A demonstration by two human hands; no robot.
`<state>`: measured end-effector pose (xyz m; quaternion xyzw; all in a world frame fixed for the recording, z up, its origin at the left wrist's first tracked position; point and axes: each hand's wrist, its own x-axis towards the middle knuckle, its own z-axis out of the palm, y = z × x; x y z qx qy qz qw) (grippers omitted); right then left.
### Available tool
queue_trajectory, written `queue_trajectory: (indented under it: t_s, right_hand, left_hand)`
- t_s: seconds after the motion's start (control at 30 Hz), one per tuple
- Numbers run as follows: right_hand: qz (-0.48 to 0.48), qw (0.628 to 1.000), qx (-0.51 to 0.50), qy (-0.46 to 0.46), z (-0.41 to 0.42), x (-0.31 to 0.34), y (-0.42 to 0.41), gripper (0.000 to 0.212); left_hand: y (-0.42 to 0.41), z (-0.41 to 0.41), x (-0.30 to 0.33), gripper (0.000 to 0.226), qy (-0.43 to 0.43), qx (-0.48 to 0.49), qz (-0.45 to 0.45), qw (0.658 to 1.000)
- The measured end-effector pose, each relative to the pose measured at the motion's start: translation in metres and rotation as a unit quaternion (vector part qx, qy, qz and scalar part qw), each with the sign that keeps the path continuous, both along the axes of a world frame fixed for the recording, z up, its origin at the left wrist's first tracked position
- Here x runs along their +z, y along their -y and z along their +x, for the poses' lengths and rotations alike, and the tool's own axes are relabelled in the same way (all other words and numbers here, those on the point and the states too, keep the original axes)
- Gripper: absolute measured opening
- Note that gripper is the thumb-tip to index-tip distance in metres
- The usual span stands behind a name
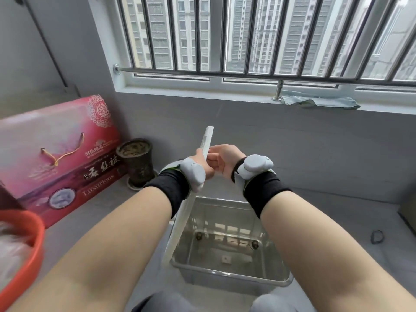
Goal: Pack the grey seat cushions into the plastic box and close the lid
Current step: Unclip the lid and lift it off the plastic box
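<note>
A clear plastic box stands open on the grey floor right below me, with nothing inside it. Its white lid is held up on edge above the box's left side, tilted so its top leans to the right. My left hand grips the lid's edge from the left. My right hand holds the same edge from the right, fingers curled around it. Both wrists wear black bands with grey devices. No grey seat cushion shows in the head view.
A pink gift box leans against the left wall, a dark flower pot beside it. An orange basin sits at the left edge. A cloth lies on the window sill. A small black ring lies on the floor at right.
</note>
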<state>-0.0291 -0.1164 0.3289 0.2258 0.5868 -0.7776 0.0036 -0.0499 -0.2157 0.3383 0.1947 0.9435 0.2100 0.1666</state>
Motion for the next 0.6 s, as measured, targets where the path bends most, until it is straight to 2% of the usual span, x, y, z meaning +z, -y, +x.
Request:
queue_trajectory:
  t_s: [0.13,0.23,0.43,0.6]
  right_hand:
    - [-0.005,0.999,0.037,-0.015,-0.018,0.012,0.035,0.021]
    - [-0.005,0.998,0.049,-0.033,-0.030,0.018,0.059,0.012]
    - [-0.006,0.994,0.101,-0.048,-0.043,0.032,0.117,0.022]
    - [-0.002,0.988,0.137,-0.070,-0.051,0.029,0.148,0.016]
  left_hand:
    - [0.027,-0.011,0.010,0.054,-0.055,0.068,-0.040,0.995]
    - [0.048,-0.018,0.019,0.052,-0.069,0.100,-0.063,0.991]
    - [0.107,-0.036,0.026,0.043,-0.094,0.147,-0.048,0.984]
    - [0.145,-0.037,0.028,0.042,-0.115,0.174,-0.016,0.978]
